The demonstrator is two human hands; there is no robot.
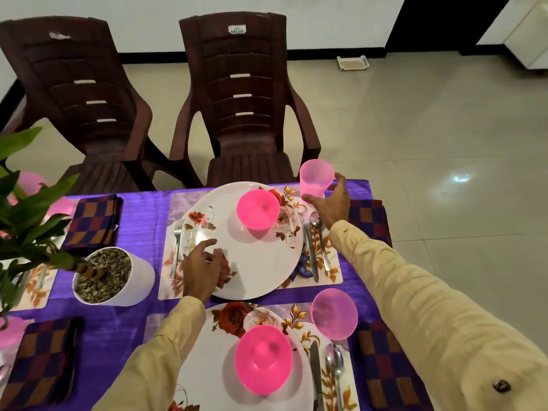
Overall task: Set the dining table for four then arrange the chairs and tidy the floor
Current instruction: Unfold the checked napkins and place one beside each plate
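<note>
The far place setting has a white floral plate point(255, 262) carrying a pink bowl point(257, 209). A fork point(177, 247) lies to its left, a knife point(310, 250) and spoon point(320, 238) to its right. My right hand point(330, 203) grips the base of a pink cup point(315, 178), which stands upright at the table's far edge with thumb and fingers either side. My left hand point(201, 268) rests with relaxed fingers on the plate's near left rim. The near setting holds a plate point(213, 366), pink bowl point(262, 358), pink cup point(334, 314), knife point(316, 372) and spoon point(335, 366).
Two dark brown plastic chairs point(246, 114) point(89, 108) stand beyond the purple-clothed table point(118, 327). A white pot with a plant point(112, 277) sits left of the plates. Checked napkins point(93, 223) point(382, 363) point(369, 221) point(38, 363) lie at the settings. A small white tray point(353, 62) lies on the tiled floor.
</note>
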